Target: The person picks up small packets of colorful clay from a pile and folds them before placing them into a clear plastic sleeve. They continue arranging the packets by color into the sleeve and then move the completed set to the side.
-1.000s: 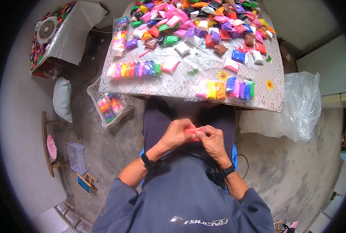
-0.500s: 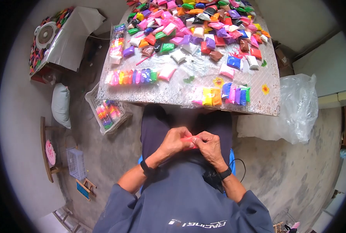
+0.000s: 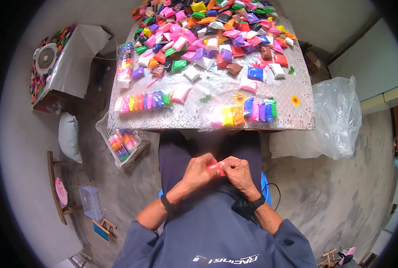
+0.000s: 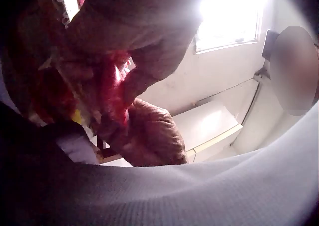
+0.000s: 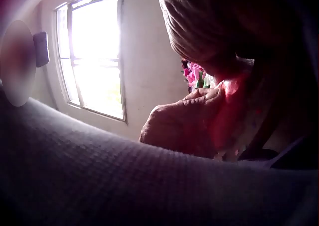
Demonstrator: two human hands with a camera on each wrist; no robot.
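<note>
Movement: in the head view the table (image 3: 181, 117) now sits lower and further left than half a second ago; the hands appear lower too, with the red packet still between them.
Far left: a round fan (image 3: 46, 58) stands among coloured packets; its base is hard to make out.
White basket (image 3: 142, 143): on the floor, partly under the table edge, with bundled coloured packets (image 3: 122, 145) inside.
Left hand (image 3: 197, 173): pinches the red packet between thumb and fingers, over the lap; some fingertips are hidden.
Red packet (image 3: 215, 168): between the two hands, mostly covered by fingers, shiny where it shows; its ends cannot be seen.
Packet heap (image 3: 208, 40): on the table, cut off at the top of the head view.
Right hand (image 3: 238, 173): pinches the other side of the red packet; its lower fingers are hidden.
Clear plastic (image 3: 335, 118): bunched beside the table's right side.
Wrist views: dark and blurred, pale cloth (image 4: 214, 191) covering the lower part.
</note>
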